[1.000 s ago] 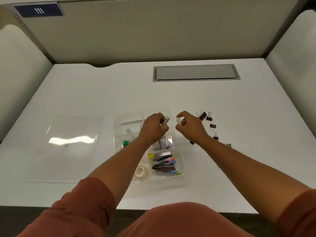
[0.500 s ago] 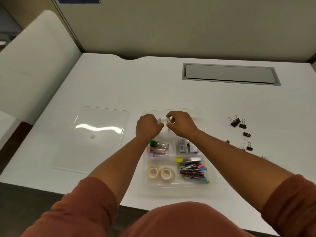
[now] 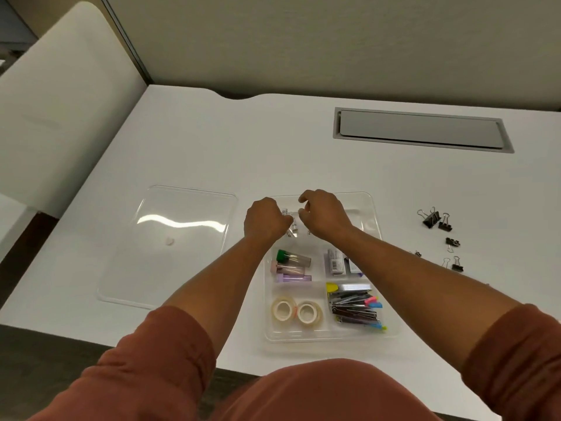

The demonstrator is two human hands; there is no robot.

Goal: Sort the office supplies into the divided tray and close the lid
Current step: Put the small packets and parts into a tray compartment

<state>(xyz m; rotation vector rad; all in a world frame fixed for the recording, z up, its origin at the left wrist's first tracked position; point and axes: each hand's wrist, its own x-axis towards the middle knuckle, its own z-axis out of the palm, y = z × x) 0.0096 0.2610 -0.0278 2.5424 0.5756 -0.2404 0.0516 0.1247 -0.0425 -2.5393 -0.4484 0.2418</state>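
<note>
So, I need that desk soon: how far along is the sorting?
Roughly halfway or more. Done: tape rolls, tubes, boxes and the metal tools sit in tray compartments. In hand: both hands, left and right, work small pale items over the far compartment. Left: the binder clips on the desk, and the lid lying beside the tray.

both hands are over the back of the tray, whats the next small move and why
Probably drop the small pieces into the back compartment: both the left hand and right hand pinch them right above it, inside the divided tray. The binder clips still wait on the desk.
</note>
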